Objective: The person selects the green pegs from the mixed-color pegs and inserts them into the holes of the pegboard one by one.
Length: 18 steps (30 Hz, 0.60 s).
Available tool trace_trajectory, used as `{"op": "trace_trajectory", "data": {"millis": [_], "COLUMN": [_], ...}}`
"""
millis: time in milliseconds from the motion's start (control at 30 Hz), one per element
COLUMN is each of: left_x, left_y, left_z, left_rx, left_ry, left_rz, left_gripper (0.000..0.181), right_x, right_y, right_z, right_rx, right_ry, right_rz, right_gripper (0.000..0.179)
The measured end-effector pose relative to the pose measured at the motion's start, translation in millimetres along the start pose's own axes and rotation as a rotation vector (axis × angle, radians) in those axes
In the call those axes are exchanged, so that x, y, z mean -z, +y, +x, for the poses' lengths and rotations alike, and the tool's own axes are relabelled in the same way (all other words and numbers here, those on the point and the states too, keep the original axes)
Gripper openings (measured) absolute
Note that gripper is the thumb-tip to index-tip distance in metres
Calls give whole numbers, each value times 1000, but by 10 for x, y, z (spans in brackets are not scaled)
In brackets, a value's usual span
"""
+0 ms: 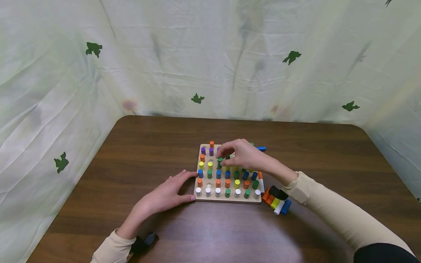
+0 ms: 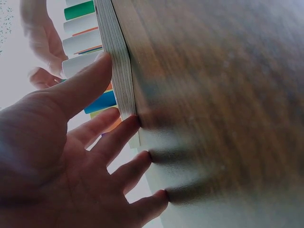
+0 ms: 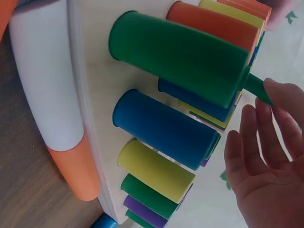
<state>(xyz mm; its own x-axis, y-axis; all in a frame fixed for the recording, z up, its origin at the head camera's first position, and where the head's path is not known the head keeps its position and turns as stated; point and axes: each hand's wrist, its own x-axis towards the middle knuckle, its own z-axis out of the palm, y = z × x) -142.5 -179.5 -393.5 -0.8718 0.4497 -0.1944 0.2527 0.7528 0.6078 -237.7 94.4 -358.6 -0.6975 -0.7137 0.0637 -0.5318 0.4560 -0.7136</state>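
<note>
A square wooden pegboard (image 1: 215,199) lies on the table, with rows of upright pegs in white, orange, blue, green, yellow and purple. My right hand (image 1: 246,155) is over the board's upper middle, pinching a green peg (image 1: 220,161) between thumb and fingers. The same green peg (image 3: 257,89) shows at the fingertips in the right wrist view, where nearer pegs hide the board around its lower end. My left hand (image 1: 167,193) rests beside the board, its thumb and index finger touching the left edge. In the left wrist view its fingers (image 2: 124,137) are spread and fairly straight.
Loose orange, yellow, white and blue pegs (image 1: 279,206) lie on the table at the board's lower right. A white peg (image 3: 45,71) and an orange peg (image 3: 78,173) lie along its right side. A blue peg (image 1: 261,148) is near the far right corner. Pale fabric (image 1: 210,58) hangs behind.
</note>
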Motion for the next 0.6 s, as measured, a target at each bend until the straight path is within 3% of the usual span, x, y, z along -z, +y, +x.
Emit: {"op": "trace_trajectory", "data": {"millis": [600], "left_x": [15], "left_y": [5], "left_z": [-8], "left_rx": [-1], "left_ry": [0], "left_rz": [-16], "left_gripper": [66], "right_x": [-53], "right_y": [35], "right_z": [56], "right_rx": [-30], "right_ry": [-49], "right_rz": [-58], "right_gripper": [15]}}
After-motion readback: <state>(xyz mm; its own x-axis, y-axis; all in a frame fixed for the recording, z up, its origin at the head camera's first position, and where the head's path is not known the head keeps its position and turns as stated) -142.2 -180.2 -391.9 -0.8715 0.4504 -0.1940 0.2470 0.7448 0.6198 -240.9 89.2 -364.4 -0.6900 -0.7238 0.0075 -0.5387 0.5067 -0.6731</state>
